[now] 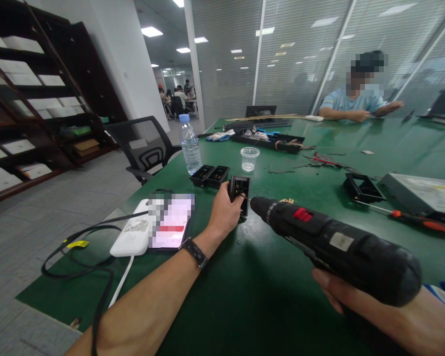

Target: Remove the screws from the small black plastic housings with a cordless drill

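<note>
My left hand (225, 212) grips a small black plastic housing (239, 192) and holds it upright on the green table (252, 287). My right hand (341, 294) holds a black cordless electric screwdriver (333, 242) with a red switch. The tool's tip points left and touches the housing beside my left thumb. A dark watch band sits on my left wrist. Two similar black housings (209, 175) lie just behind my left hand.
A phone (170, 222) and a white power bank (131, 232) with cables lie at the left. A water bottle (190, 144) and a plastic cup (249, 158) stand behind. A black frame (363, 187), an orange-handled screwdriver (415, 218) and a grey box (422, 193) lie at the right. A person sits at the far end.
</note>
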Demonstrator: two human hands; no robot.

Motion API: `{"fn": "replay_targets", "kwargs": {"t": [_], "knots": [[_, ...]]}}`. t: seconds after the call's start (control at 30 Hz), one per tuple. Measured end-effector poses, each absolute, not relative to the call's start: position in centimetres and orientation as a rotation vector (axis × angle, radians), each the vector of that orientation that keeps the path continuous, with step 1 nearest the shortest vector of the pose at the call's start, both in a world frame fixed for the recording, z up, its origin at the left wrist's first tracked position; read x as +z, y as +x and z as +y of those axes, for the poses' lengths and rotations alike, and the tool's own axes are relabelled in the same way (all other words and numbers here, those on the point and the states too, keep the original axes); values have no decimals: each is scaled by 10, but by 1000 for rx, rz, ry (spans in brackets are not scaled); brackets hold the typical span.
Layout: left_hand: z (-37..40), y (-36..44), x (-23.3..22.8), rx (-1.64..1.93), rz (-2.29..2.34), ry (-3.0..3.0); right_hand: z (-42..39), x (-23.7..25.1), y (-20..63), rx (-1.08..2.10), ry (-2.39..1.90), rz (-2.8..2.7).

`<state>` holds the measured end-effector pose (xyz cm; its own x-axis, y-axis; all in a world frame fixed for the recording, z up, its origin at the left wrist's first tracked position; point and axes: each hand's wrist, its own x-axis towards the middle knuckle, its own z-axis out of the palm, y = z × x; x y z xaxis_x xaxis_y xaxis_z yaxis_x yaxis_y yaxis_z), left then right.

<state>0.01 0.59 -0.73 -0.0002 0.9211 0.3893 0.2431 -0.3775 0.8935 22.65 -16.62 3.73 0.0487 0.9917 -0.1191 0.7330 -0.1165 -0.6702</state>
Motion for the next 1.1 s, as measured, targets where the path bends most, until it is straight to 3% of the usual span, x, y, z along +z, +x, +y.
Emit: {"fn": "replay_targets", "kwargs": {"t": [0.23,0.47,0.67,1.1], "knots": [[6,1,-8,1427,1228,1687,-162,51,219,862,-2032,-1704],[5,0,-8,1410,1289,1698,-165,42,226,715,-1868,-1844],[4,-1,-6,1366,1338,1722,-164,47,222,823,-1887,-1772],[4,-2,-6,1400,1311,1750,-162,61,212,720,-1793,-1800]]}}
